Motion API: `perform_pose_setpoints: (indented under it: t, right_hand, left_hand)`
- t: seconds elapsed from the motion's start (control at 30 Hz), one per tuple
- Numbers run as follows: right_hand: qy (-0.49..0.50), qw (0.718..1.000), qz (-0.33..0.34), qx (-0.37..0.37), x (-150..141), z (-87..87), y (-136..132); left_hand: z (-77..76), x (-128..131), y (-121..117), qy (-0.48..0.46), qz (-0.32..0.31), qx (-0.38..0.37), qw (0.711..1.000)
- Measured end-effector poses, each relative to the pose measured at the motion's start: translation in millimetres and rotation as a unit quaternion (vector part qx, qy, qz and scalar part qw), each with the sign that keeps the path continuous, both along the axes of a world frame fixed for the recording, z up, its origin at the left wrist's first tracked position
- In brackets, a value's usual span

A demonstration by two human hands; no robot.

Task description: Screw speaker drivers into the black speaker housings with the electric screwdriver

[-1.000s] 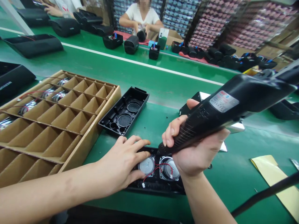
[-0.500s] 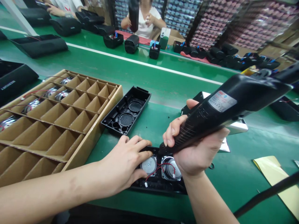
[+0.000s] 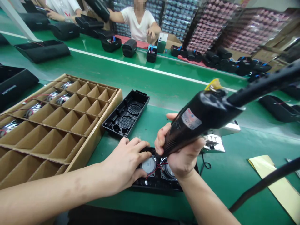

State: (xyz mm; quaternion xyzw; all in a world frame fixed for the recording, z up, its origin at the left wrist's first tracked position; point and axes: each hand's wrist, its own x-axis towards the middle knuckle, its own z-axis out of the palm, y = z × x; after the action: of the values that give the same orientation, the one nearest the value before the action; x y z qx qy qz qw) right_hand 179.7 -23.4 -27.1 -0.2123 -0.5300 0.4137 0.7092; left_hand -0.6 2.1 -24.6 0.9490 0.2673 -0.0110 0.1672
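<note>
A black speaker casing lies flat in front of me with two round speakers in it. My left hand is closed over the casing's left end, thumb and index finger about the left speaker. Thin red and black wires with a white plug cross between the speakers. In my right hand is a black electric screwdriver, gripped tilted with its top toward the upper right. Its tip is hidden behind my fingers, above the right speaker, which my hand partly covers.
A second speaker casing with round grilles lies beyond my left hand. To the left stands a divided cardboard box holding several speakers. A metal device, yellow paper and a black cable are on the right. Across the green table sits a co-worker.
My right hand and the screwdriver have shifted slightly left, the screwdriver's top lower and nearer. My left hand keeps its hold. The co-worker across has moved a black casing to the left.
</note>
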Motion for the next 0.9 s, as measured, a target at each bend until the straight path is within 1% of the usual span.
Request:
perform_pose_setpoints:
  t: [0.17,0.37,0.47,0.53,0.6,0.67,0.7,0.77,0.83,0.87,0.9]
  right_hand:
    - [-0.024,1.000,-0.005,-0.009,0,-5.1,-2]
    - [-0.029,0.999,0.006,-0.012,-1,-8.4,-5]
    - [-0.028,0.999,0.000,-0.019,-4,-10.7,-4]
    - [-0.026,0.999,-0.009,-0.017,-7,-8.2,-5]
    - [-0.005,0.999,-0.029,-0.022,-6,0.3,-10]
    - [0.040,0.996,-0.077,-0.035,2,15.1,-19]
    - [0.061,0.991,-0.117,-0.037,10,24.4,-26]
    - [0.074,0.972,-0.222,-0.022,36,44.7,-43]
    - [0.046,0.941,-0.335,0.010,71,63.3,-62]
    - [0.041,0.921,-0.387,0.026,89,70.7,-69]
    - [0.039,0.896,-0.442,0.023,107,76.2,-74]
  left_hand:
    - [-1.0,1,0,0.010,0.009,-0.017,1.000]
    - [-5.8,1,1,-0.018,0.010,-0.021,1.000]
    - [-9.8,1,1,-0.038,0.008,-0.018,0.999]
    - [-12.1,0,0,-0.046,0.008,-0.019,0.999]
    - [-13.3,-3,-1,-0.056,0.004,-0.014,0.998]
    - [-13.1,-10,-3,-0.076,-0.008,0.006,0.997]
    - [-12.9,-16,-3,-0.083,-0.018,0.017,0.996]
    - [-13.2,-30,-3,-0.082,-0.034,0.035,0.995]
    - [-15.8,-43,-2,-0.066,-0.066,0.036,0.995]
    - [-17.8,-49,-2,-0.063,-0.078,0.034,0.994]
    - [-20.1,-52,-2,-0.061,-0.085,0.032,0.994]
